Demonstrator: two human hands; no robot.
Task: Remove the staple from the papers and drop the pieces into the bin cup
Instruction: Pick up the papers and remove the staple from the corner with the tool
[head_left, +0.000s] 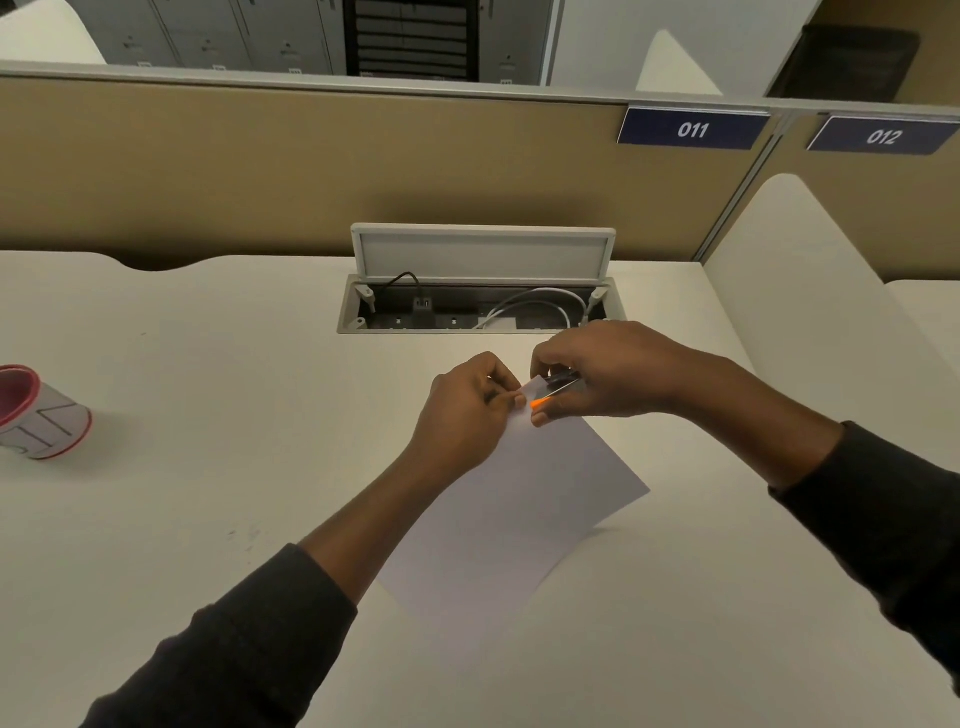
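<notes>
White papers (511, 514) lie slanted on the desk, their far corner lifted off the surface. My left hand (465, 410) pinches that corner between thumb and fingers. My right hand (602, 371) grips a small black and orange staple remover (556, 389) pressed against the same corner. The staple itself is hidden between my fingers. The bin cup (39, 413), white with a red rim and red inside, stands at the far left of the desk, well away from both hands.
An open cable box (480, 312) with a raised lid and cords inside is set into the desk just beyond my hands. A tan partition runs along the back, and a white divider (810, 291) stands on the right.
</notes>
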